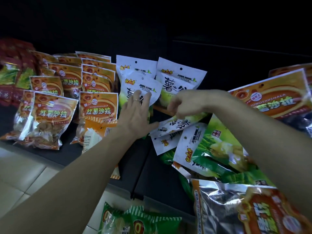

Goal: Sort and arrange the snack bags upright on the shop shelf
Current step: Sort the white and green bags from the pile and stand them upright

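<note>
A single head-worn wide-angle camera looks forward and down at close range onto the shop shelf point(70, 154). Both forearms enter from the lower frame edges. Snack bags point(99, 107) fill the middle band; the upper frame is dark; floor tiles occupy the lower left.

Dark shop shelf point(67, 154) bearing upright orange snack bags point(98, 107) at left, white-and-green bags point(179, 78) standing at centre, and further white-and-green bags point(207, 149) lying tumbled at right.
</note>
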`<state>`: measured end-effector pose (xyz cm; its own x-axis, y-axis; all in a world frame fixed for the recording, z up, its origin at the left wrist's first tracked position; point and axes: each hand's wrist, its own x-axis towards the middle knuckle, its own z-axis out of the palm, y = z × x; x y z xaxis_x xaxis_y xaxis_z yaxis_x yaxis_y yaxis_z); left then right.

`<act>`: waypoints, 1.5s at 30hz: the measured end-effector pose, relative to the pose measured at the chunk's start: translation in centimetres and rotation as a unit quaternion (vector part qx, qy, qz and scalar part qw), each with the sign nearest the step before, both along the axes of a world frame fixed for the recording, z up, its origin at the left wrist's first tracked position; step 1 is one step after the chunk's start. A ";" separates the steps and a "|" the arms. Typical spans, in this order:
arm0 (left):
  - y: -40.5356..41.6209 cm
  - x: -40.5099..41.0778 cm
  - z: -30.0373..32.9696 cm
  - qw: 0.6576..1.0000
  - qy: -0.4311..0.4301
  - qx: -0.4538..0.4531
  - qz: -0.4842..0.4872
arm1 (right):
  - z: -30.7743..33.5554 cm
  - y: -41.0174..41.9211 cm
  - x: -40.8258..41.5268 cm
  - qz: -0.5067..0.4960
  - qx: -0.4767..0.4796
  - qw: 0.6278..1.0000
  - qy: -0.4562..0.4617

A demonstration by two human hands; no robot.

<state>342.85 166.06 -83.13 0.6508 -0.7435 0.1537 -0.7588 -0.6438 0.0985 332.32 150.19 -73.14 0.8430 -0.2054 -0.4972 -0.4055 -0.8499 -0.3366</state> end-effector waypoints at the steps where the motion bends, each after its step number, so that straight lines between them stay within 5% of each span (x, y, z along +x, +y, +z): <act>1: -0.2 -0.3 -0.2 1.000 -0.010 0.025 0.012 | 0.2 0.0 -0.8 0.034 -0.004 0.998 0.049; 6: 0.0 -0.5 -0.1 0.993 -0.012 0.048 0.108 | -1.6 0.4 -3.0 0.079 -0.046 0.988 0.123; 9: 0.4 0.0 0.5 0.993 -0.024 0.042 0.105 | -3.1 0.7 -3.2 0.069 -0.083 0.994 0.018; 14: 0.2 -1.4 0.6 0.984 -0.131 0.073 -0.093 | -2.4 -0.3 -3.4 0.003 -0.054 0.988 -0.144; 20: 0.9 -0.4 -0.5 0.985 -0.105 0.135 -0.022 | -0.9 -2.1 -3.9 -0.078 0.022 0.968 -0.238; 24: 1.2 0.2 -0.3 0.989 -0.046 0.139 0.026 | -0.6 -2.9 -3.9 -0.217 0.205 0.882 -0.364; 28: 1.1 0.2 0.2 0.995 -0.031 0.096 -0.008 | -1.3 -3.3 -3.0 -0.307 0.329 0.800 -0.397; 31: 0.7 0.1 1.9 0.982 0.165 -0.095 0.001 | -1.7 -2.9 -2.7 -0.335 0.401 0.757 -0.393; 34: 0.0 -0.6 4.6 0.854 0.447 -0.267 0.010 | -2.1 -2.6 -2.4 -0.353 0.445 0.731 -0.378; 35: -0.2 -0.8 5.3 0.822 0.489 -0.291 0.018 | -2.3 -2.4 -2.2 -0.357 0.460 0.723 -0.373; 37: -0.6 -1.1 6.0 0.813 0.492 -0.311 0.038 | -2.7 -2.1 -2.0 -0.363 0.483 0.705 -0.370; 39: -0.9 -1.2 5.9 0.841 0.435 -0.317 0.056 | -3.0 -1.7 -1.7 -0.360 0.474 0.715 -0.366; 43: -1.2 -1.3 4.5 0.881 0.340 -0.323 0.058 | -3.8 -1.0 -1.7 -0.324 0.351 0.828 -0.293; 45: -1.6 -1.1 3.7 0.888 0.310 -0.334 0.069 | -4.3 -1.1 -1.4 -0.322 0.326 0.841 -0.287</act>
